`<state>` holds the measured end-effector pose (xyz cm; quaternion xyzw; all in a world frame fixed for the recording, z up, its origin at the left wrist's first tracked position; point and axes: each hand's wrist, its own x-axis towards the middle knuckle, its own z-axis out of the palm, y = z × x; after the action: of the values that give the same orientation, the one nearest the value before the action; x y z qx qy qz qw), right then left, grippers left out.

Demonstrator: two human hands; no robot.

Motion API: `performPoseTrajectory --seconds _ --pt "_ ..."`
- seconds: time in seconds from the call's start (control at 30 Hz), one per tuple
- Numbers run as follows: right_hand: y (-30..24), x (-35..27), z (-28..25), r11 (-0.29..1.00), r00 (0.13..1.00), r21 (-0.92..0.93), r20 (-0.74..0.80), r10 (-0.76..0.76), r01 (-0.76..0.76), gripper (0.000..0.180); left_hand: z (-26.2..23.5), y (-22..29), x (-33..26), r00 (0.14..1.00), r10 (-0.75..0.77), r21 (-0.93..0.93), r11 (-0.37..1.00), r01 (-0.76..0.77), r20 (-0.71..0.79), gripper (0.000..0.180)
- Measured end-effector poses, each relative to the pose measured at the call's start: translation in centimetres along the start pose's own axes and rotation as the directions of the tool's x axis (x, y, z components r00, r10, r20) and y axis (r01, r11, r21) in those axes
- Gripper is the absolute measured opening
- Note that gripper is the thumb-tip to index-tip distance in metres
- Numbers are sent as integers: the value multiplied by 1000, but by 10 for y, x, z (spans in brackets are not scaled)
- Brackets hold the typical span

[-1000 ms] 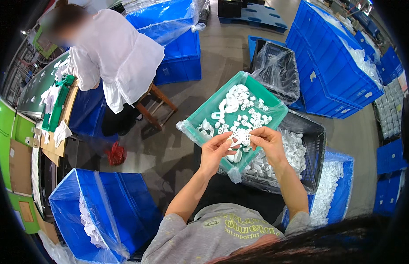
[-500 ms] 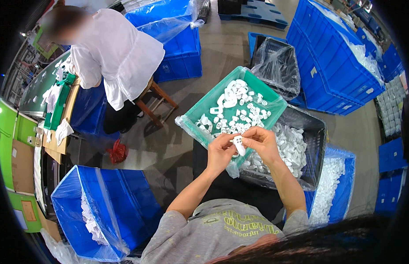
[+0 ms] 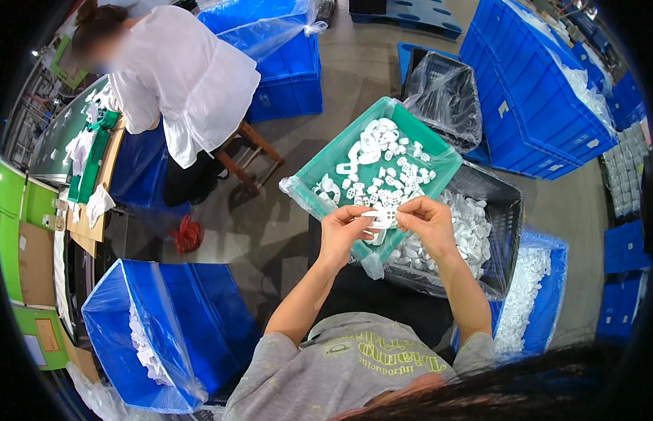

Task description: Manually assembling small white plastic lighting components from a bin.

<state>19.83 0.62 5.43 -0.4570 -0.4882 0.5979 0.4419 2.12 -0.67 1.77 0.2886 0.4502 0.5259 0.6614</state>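
While clasped by left hand (image 3: 344, 235) and right hand (image 3: 426, 223): one white plastic piece (image 3: 380, 215), above one green tray (image 3: 325, 168).

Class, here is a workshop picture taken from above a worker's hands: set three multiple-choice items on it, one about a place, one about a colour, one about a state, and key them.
1. Where is the small white plastic part?
A. between both hands
B. on the floor
C. in the blue crate

2. What colour is the tray under the hands?
A. red
B. green
C. yellow

3. How is the black crate?
A. empty
B. lidded
C. holding white pieces

Key: 1 A, the left hand and right hand pinch it together. 2 B, its rim is green. 3 C, white pieces fill its open inside.
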Motion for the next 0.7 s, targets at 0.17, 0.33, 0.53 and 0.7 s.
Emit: performPoseTrajectory --seconds 0.17,0.33,0.53,0.7 --pt "0 -2 1 998 1000 -58 23 -18 19 7 -1 -1 0 999 -37 -24 999 36 -16 15" --pt "7 1 -3 969 999 -247 -21 -30 24 6 2 -1 -3 994 35 -7 999 -35 102 20" --pt "10 -1 -3 977 1000 -215 -24 -8 2 7 -1 -7 -5 982 112 35 992 -119 154 22" --pt "13 4 0 983 999 -183 -49 20 -28 5 0 -8 1 983 132 56 989 -140 129 20"
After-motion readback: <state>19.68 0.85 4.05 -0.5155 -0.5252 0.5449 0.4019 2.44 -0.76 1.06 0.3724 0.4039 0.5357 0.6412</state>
